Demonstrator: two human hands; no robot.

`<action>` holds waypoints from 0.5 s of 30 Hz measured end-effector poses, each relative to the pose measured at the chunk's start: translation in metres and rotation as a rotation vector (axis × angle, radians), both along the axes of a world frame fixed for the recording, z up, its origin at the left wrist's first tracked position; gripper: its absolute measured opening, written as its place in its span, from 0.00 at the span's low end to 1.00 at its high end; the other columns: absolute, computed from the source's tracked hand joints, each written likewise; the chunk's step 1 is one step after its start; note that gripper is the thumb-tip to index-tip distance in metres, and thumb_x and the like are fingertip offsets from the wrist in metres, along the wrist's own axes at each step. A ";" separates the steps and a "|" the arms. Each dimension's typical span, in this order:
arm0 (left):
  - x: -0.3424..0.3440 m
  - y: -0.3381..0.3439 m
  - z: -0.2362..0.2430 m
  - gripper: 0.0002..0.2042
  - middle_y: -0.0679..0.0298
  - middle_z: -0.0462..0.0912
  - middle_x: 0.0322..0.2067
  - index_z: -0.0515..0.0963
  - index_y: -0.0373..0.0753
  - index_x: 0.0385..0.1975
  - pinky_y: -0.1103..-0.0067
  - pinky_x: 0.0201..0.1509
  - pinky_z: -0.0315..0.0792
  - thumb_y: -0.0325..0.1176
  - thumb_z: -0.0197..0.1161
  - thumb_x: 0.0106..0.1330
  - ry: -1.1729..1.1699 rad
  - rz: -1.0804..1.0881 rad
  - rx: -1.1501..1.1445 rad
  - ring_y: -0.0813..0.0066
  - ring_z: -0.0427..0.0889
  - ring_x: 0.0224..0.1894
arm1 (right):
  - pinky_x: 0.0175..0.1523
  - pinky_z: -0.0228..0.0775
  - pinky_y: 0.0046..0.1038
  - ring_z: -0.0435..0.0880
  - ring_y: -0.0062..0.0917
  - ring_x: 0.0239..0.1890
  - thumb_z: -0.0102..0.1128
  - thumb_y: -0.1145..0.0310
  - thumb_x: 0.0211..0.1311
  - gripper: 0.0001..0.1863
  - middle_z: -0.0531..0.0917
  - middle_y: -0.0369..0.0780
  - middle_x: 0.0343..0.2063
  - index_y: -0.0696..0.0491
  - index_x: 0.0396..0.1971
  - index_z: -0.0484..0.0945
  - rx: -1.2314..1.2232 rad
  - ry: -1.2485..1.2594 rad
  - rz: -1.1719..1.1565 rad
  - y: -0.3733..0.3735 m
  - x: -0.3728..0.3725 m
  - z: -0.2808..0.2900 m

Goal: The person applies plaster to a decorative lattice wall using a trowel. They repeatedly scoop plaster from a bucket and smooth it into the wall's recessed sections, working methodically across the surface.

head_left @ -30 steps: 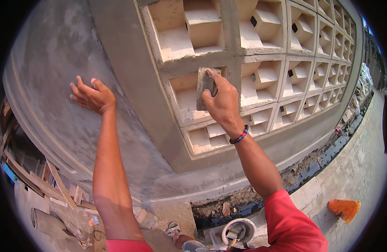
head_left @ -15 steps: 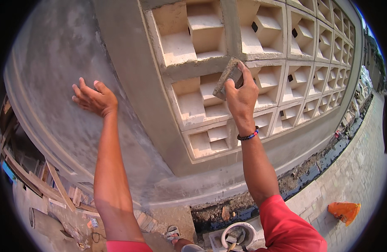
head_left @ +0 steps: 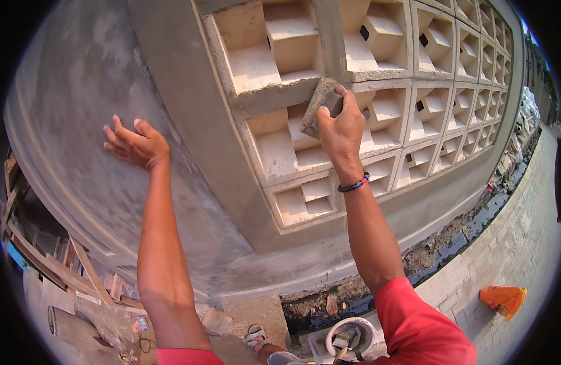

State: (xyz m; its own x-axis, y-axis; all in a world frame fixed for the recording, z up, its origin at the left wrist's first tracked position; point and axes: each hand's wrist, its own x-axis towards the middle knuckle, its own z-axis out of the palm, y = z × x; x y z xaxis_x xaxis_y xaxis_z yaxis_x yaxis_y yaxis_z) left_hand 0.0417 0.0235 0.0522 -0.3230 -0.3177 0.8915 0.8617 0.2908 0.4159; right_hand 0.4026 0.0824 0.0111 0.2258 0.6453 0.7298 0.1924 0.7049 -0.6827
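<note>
A grey, mortar-crusted float (head_left: 320, 104) sits tilted, gripped in the raised right hand (head_left: 341, 131); the left hand (head_left: 136, 146) presses spread fingers on the wall (head_left: 79, 121).

Grey wall (head_left: 79, 121), beige grid-pattern vent blocks (head_left: 280, 152), red sleeve (head_left: 420, 328), orange cone (head_left: 502, 300), blue/red bracelet (head_left: 354, 184).

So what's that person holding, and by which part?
The right hand grips a small grey float by the handle on its back, its face against the block wall. The left hand holds nothing; it rests flat on the plaster.
</note>
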 end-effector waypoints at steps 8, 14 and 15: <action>-0.003 -0.001 -0.002 0.28 0.51 0.54 0.71 0.61 0.49 0.68 0.46 0.71 0.49 0.45 0.52 0.68 0.013 0.015 0.001 0.33 0.49 0.72 | 0.54 0.73 0.43 0.81 0.49 0.49 0.60 0.75 0.53 0.30 0.79 0.53 0.49 0.62 0.59 0.67 0.212 -0.200 -0.042 -0.019 -0.015 -0.027; -0.003 0.002 0.000 0.28 0.51 0.55 0.71 0.61 0.48 0.68 0.46 0.70 0.49 0.45 0.52 0.68 0.033 0.008 0.014 0.32 0.50 0.72 | 0.54 0.73 0.43 0.81 0.48 0.49 0.61 0.73 0.54 0.31 0.80 0.53 0.48 0.64 0.60 0.67 0.095 -0.237 -0.136 0.005 -0.005 -0.020; -0.003 0.003 0.001 0.28 0.51 0.55 0.71 0.61 0.48 0.68 0.46 0.70 0.49 0.45 0.52 0.68 0.034 0.005 0.011 0.32 0.50 0.72 | 0.52 0.74 0.43 0.81 0.48 0.48 0.61 0.73 0.53 0.32 0.80 0.53 0.46 0.65 0.60 0.67 0.112 -0.207 -0.141 0.005 -0.011 -0.022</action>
